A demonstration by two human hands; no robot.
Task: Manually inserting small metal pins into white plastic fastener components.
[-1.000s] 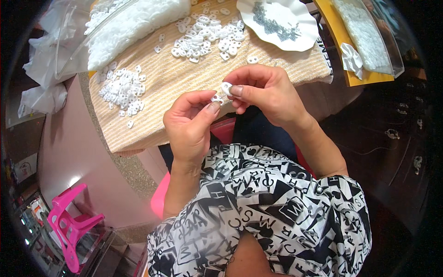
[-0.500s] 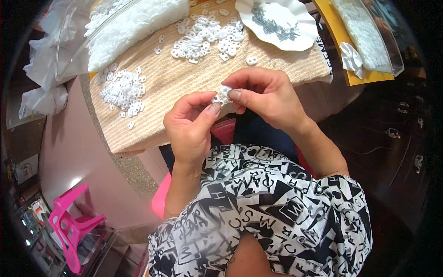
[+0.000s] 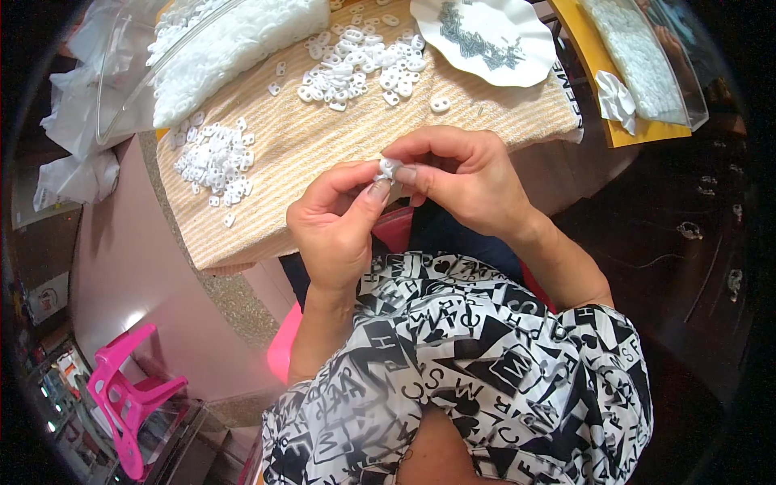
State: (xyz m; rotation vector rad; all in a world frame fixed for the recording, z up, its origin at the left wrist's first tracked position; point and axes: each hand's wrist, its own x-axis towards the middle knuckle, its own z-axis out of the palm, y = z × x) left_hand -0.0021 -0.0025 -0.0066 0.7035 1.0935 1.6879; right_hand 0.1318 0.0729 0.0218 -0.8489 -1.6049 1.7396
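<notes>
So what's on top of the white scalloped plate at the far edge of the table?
The white plate holds a loose heap of small dark metal pieces, too small to identify. Whatever lies under the heap is covered.

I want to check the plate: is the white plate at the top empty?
No, the white plate holds a heap of small grey metal pieces.

We cannot tell the shape of the small white part [image 3: 388,168], because the fingertips [image 3: 404,173] cover most of it. The white plate [image 3: 517,61] and the clear bag [image 3: 137,89] are cut by the top edge.
</notes>
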